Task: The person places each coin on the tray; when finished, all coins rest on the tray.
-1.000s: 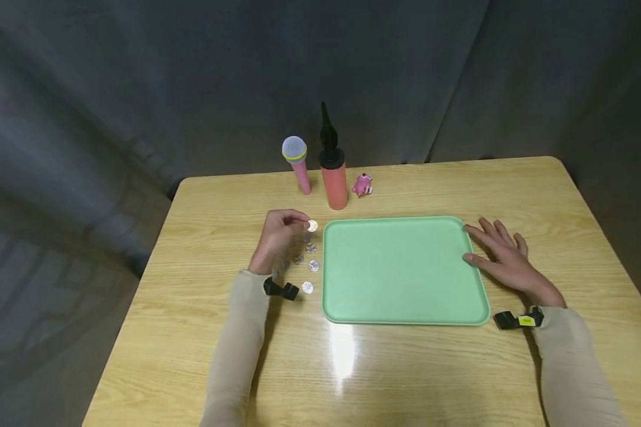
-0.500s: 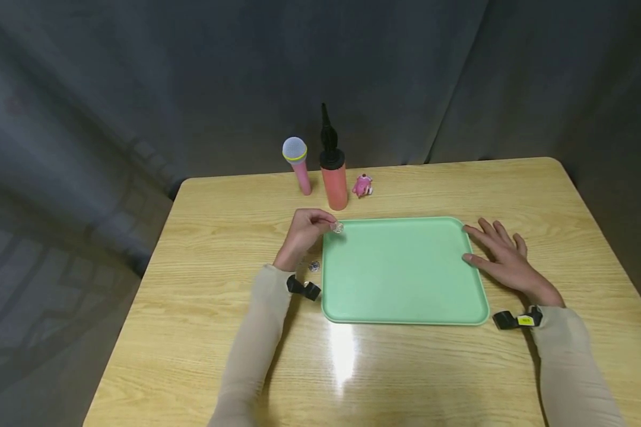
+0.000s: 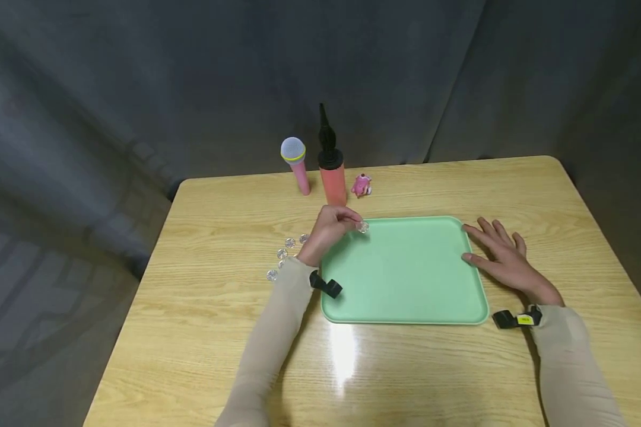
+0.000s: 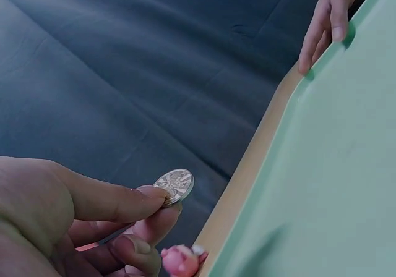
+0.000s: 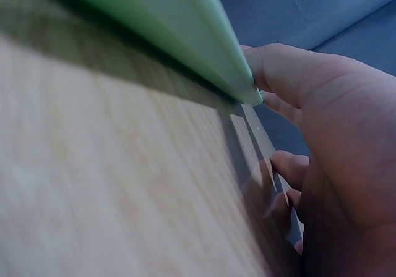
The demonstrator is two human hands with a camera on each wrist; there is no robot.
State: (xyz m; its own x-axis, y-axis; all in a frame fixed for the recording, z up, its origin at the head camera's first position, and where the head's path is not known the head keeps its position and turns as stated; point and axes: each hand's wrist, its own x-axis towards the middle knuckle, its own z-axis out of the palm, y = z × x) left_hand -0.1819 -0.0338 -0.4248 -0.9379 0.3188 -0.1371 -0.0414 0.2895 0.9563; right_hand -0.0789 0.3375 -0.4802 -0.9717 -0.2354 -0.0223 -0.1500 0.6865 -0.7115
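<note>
Between thumb and fingertips my left hand (image 3: 328, 231) pinches a silver coin (image 4: 175, 187), held over the upper left part of a light green tray (image 3: 400, 273). In the head view that coin shows as a small bright disc beside the fingertips. Several more silver coins (image 3: 290, 243) lie on the table left of the tray, some of them hidden under the left wrist and sleeve. My right hand (image 3: 504, 258) rests at the tray's right rim, fingers spread, thumb and index finger touching the edge.
Behind the tray stand a pink toy microphone (image 3: 301, 172), a red hand pump (image 3: 333, 178) with a black nozzle, and a small pink figurine (image 3: 361, 185). The wooden table (image 3: 406, 373) ends at a dark curtain (image 3: 395, 77).
My left hand has carried the coin rightward from the table left of the tray to above the tray. The right hand and the tray have stayed in place.
</note>
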